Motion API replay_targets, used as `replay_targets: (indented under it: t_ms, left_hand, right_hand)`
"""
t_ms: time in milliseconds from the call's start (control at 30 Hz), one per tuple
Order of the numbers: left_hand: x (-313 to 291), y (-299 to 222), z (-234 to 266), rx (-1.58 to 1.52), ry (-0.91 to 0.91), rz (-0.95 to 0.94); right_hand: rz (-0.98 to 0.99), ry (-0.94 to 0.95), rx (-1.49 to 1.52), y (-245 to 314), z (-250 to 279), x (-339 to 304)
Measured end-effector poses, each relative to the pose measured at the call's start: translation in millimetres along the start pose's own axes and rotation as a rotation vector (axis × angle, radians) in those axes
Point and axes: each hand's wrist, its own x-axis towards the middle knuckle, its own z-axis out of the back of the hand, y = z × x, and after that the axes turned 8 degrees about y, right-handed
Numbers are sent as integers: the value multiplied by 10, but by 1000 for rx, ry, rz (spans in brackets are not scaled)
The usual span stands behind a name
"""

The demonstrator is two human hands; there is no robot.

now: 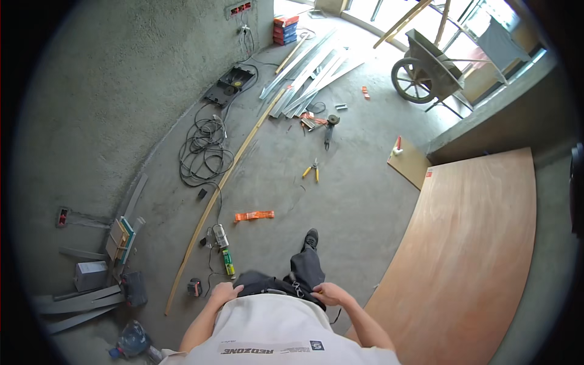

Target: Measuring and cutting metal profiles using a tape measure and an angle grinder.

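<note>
Both my hands are at my waist, at either end of a black waist belt [272, 286] that sits below the hem of my white shirt. My left hand [225, 293] is closed on the belt's left end, fingers curled. On the other side, the thumb and fingers of my right hand [330, 294] pinch the belt's right end, and a small yellowish bit shows at the fingertips. A dark strap hangs under that hand. Metal clips [296, 286] glint at the belt's front. My foot in a black shoe [311, 239] is stretched forward on the concrete floor.
A plywood sheet [468, 255] leans at the right. Ahead lie yellow-handled pliers [311, 172], an angle grinder [331, 131], metal profiles [313, 70] and an orange strip [254, 216]. Coiled cable [205, 149] and a long wooden batten [225, 176] lie left. A wheelbarrow [429, 70] stands far right.
</note>
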Motion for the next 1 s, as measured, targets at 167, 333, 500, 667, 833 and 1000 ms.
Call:
replay_targets:
  t_ms: [167, 333, 500, 667, 833, 1000]
  left_hand:
    - [-174, -1098, 1340, -249, -211, -260]
    - [-751, -1606, 2293, -418, -74, -295]
    - [235, -1893, 3305, -300, -36, -446]
    - [1617, -2023, 4478, 52, 408, -644]
    - [2787, -2018, 5397, 54, 752, -797]
    - [4497, -2060, 6437, 399, 119, -537]
  right_hand:
    - [79, 204, -170, 26, 2186, 253]
    - [120, 392, -144, 193, 3298, 533]
    - [-46, 395, -190, 382, 4447, 1051]
    - [-106, 321, -125, 69, 5300, 1789]
    - [-460, -278, 367, -556, 6134, 2974]
    - [-430, -245, 200, -1625, 6919, 5183]
